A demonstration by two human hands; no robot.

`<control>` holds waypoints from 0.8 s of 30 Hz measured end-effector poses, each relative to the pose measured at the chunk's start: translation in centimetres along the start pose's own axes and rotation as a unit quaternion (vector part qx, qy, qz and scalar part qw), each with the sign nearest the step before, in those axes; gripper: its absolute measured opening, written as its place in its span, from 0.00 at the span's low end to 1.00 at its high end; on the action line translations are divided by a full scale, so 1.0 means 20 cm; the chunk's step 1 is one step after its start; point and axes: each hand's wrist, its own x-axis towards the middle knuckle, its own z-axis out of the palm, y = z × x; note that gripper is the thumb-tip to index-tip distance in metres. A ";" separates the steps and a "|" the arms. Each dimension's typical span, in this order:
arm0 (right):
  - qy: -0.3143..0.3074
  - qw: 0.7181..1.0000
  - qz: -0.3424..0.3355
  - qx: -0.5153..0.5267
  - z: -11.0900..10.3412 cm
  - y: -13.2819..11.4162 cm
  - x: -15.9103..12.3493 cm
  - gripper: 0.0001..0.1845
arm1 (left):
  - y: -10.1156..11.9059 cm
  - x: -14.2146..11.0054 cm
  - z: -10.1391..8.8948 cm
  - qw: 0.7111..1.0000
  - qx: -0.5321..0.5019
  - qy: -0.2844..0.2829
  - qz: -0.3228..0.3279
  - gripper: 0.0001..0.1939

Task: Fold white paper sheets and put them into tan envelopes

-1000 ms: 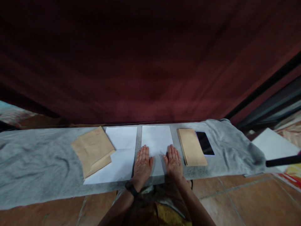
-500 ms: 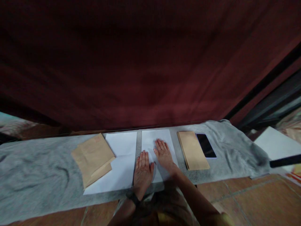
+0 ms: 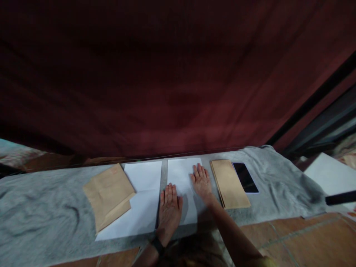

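A white sheet of paper point(image 3: 180, 172) lies on the grey cloth in front of me. My left hand point(image 3: 169, 207) rests flat on its left side, fingers together and stretched forward. On the sheet's right edge lies my right hand point(image 3: 202, 182), flat with fingers a little spread. To the left is another white paper point(image 3: 144, 204) with a crosswise crease, partly covered by brown envelopes point(image 3: 111, 193). A stack of brown envelopes point(image 3: 230, 183) sits to the right of my right hand.
A phone point(image 3: 245, 178) with a dark screen lies beside the right envelope stack. The grey cloth point(image 3: 41, 207) covers the long, narrow surface. A dark red curtain point(image 3: 178, 92) hangs behind it. Tiled floor point(image 3: 306, 237) shows in front, and a white board-like thing point(image 3: 330, 174) stands at far right.
My right hand has slid to the right across the white sheet, onto its right edge. My left hand stays nearly in place. The whole view has shifted slightly.
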 end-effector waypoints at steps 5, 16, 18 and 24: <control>0.008 0.999 -0.032 0.008 0.00 0.00 -0.01 0.30 | 0.13 0.26 0.07 0.998 -0.044 -0.036 0.034 0.29; 0.038 0.999 -0.010 -0.010 0.04 -0.01 0.00 0.30 | -0.03 0.62 0.23 0.998 -0.009 -0.067 0.019 0.30; 0.042 0.999 -0.012 -0.009 0.04 -0.01 0.00 0.30 | -0.08 0.62 0.24 0.998 0.005 -0.057 -0.001 0.31; 0.086 0.996 -0.031 -0.010 0.06 0.01 0.00 0.29 | -0.11 0.61 0.25 0.999 0.013 -0.033 -0.022 0.31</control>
